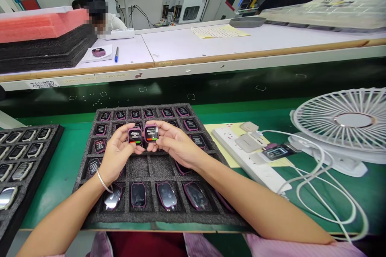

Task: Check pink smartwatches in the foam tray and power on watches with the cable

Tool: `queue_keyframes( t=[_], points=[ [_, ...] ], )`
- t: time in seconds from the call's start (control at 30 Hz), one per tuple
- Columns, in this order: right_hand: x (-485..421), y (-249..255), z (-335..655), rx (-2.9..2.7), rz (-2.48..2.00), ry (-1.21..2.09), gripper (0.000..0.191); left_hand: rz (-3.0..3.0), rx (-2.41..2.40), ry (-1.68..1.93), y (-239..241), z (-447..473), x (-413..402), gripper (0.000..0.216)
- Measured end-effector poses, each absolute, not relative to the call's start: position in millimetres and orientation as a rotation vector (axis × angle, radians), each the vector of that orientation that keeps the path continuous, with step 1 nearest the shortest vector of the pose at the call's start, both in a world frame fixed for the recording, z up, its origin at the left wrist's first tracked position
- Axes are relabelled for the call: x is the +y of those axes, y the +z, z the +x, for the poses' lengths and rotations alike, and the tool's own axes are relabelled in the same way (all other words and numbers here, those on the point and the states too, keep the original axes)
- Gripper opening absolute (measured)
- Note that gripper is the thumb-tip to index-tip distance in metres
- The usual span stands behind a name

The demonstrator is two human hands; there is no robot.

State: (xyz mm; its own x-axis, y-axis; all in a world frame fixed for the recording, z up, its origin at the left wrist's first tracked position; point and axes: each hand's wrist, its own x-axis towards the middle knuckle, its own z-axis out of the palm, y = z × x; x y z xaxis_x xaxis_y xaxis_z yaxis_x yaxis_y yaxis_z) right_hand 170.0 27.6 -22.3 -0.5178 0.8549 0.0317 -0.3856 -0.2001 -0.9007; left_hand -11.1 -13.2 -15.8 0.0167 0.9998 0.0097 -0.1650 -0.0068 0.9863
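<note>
My left hand [118, 150] grips a purple smartwatch [134, 135] by its edges, its lit screen facing me with text and a red-green bar. In my right hand [176, 142] is a second smartwatch [151, 132] showing a similar screen. The two watches are held side by side above a black foam tray [137, 165]. Purple-rimmed watches fill many of the tray's compartments, some with lit text, while the front row has dark screens, such as one watch [138, 195]. Two compartments below my hands hold nothing. My hands and forearms hide part of the tray.
Another foam tray [45, 160] with light-rimmed watches lies at the left. To the right are a white power strip [238, 152], a small meter [278, 151], looped white cables [324, 168] and a fan [340, 122]. A raised shelf [181, 50] runs behind, with people beyond it.
</note>
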Motion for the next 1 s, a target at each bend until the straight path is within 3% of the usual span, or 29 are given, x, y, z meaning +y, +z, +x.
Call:
queue_keyframes(
  t=[1.0],
  points=[
    [26.6, -24.3, 168.9, -1.239, -0.583, 1.798, 0.048, 1.157, 1.053, 1.323, -16.9, -9.0, -12.3, 0.053]
  ],
)
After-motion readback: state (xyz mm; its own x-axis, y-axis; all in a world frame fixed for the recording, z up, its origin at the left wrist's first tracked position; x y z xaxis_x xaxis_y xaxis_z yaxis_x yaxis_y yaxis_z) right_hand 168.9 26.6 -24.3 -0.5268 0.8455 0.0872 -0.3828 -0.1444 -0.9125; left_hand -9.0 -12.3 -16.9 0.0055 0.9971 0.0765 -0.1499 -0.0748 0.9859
